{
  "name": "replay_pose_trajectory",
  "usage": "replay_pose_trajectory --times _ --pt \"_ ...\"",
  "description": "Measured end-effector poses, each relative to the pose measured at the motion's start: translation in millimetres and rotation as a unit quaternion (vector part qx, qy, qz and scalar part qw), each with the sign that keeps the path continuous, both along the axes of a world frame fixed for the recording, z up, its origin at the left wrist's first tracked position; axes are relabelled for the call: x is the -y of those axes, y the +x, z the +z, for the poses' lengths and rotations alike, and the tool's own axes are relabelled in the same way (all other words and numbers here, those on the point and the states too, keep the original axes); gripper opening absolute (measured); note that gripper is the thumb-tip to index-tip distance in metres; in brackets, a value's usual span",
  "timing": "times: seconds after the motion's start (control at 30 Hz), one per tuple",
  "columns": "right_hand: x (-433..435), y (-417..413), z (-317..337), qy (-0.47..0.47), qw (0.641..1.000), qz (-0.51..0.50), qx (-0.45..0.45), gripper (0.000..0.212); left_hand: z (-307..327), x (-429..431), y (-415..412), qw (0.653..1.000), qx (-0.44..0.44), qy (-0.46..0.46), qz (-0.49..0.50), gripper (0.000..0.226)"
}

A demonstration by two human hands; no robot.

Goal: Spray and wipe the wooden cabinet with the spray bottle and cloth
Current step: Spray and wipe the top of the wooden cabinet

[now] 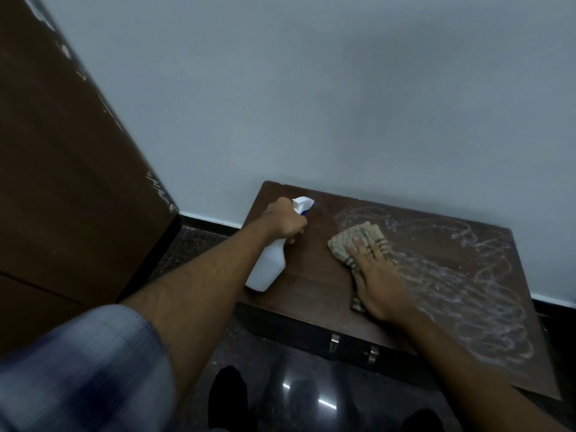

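Note:
A low dark wooden cabinet [311,294] stands against the wall, its top streaked with whitish wet swirls on the right half. My left hand [285,219] grips the neck of a white spray bottle [268,266] with a blue-and-white nozzle, tilted over the cabinet's left edge. My right hand [378,282] lies flat with straight fingers on a beige striped cloth [346,241], pressing it onto the middle of the cabinet top. Part of the cloth is hidden under the palm.
A tall brown wooden panel [68,169] rises at the left. A pale wall [311,88] with a dark skirting runs behind the cabinet. Two metal handles [335,341] sit on the cabinet's front. Dark speckled floor and my feet lie below.

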State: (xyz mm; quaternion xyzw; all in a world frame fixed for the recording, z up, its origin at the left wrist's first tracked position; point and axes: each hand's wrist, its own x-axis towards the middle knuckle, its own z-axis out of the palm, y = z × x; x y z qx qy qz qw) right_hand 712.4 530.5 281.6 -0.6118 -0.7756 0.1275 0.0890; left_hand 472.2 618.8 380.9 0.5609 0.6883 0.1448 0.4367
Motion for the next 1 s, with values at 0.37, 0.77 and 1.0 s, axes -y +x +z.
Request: replay_pose_trajectory --times 0.37,0.77,1.0 --pt "-83.8 -63.4 5.9 -0.01 0.984 0.179 -0.013 0.056 9.9 -17.5 -35.2 1.0 -0.004 0.016 0.013 0.029" --pt "-105.7 -57.9 7.7 0.014 0.998 0.061 0.026 0.061 20.3 -3.7 -39.7 1.0 0.015 0.011 -0.006 0.032" --pt "-15.7 -32.2 23.8 -0.019 0.998 0.039 0.054 0.06 21.8 14.0 10.4 0.998 0.011 0.014 -0.063 0.041"
